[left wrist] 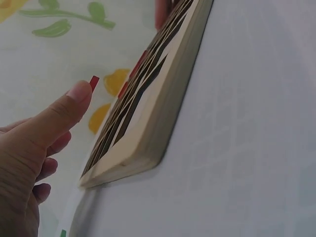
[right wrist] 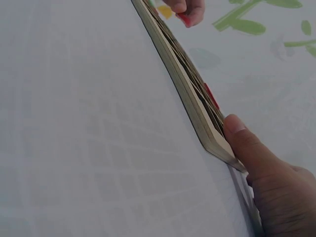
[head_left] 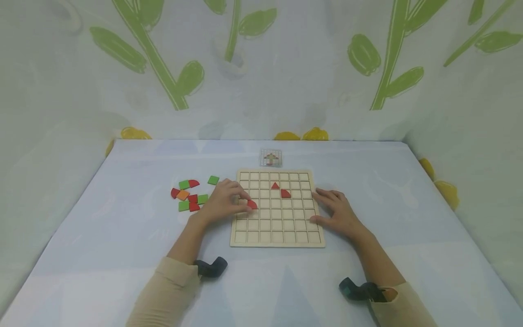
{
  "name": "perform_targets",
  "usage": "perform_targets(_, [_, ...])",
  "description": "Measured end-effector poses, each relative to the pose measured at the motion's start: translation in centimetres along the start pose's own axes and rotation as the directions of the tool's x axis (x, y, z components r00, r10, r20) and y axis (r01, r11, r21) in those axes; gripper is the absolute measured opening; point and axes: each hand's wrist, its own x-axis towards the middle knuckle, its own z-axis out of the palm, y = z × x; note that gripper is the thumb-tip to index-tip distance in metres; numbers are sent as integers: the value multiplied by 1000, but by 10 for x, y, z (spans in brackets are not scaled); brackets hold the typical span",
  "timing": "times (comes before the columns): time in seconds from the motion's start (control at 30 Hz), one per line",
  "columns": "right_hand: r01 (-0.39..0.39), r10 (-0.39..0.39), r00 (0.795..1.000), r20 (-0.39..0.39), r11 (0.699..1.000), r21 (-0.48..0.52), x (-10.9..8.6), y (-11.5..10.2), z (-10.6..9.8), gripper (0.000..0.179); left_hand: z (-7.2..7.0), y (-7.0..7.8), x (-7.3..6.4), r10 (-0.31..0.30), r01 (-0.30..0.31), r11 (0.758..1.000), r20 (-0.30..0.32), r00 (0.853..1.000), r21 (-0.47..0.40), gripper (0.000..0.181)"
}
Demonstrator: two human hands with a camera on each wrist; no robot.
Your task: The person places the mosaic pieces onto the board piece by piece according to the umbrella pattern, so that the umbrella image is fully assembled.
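My left hand (head_left: pixel 224 200) pinches a red quarter-round tile (head_left: pixel 252 204) between thumb and fingers, over the left part of a wooden grid board (head_left: pixel 278 242). In the left wrist view, the edge of that red tile (left wrist: pixel 94 82) shows past the thumb, raised above the board. A small red triangle tile (head_left: pixel 275 185) and another red quarter-round tile (head_left: pixel 285 194) lie in the board's upper cells. My right hand (head_left: pixel 337 212) rests along the right edge of the board, fingers spread and loosely bent; the right wrist view shows its thumb (right wrist: pixel 242 136) touching the rim.
Left of the board lies a loose group of tiles: several red ones (head_left: pixel 194 207), several green ones (head_left: pixel 184 206) and an orange one (head_left: pixel 182 195). A green square tile (head_left: pixel 213 180) lies apart. Behind the board is a small pattern card (head_left: pixel 271 158). Leaf-patterned walls (head_left: pixel 286 91) surround the table.
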Motion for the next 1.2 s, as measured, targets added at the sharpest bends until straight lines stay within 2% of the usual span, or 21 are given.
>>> perform_targets(0.13, [2,-2,1000,-5,1000,-10,0,-3,0,72,3,4,2,41,-41,999,-18,999,2,29])
perform_targets(0.4, [2,-2,1000,-3,1000,-16,0,-4,-1,72,8,14,8,22,-22,999,8,1000,-25,26])
perform_targets(0.63, [2,-2,1000,-5,1000,-6,0,-2,0,72,12,18,13,38,-37,999,22,999,-26,27])
perform_targets(0.97, [-13,13,1000,-1,1000,-17,-1,-3,0,71,29,22,27,66,-66,998,52,996,-7,26])
perform_targets(1.2, [-8,8,1000,-4,1000,-26,1,-2,1,71,35,27,32,91,-92,996,34,995,10,28])
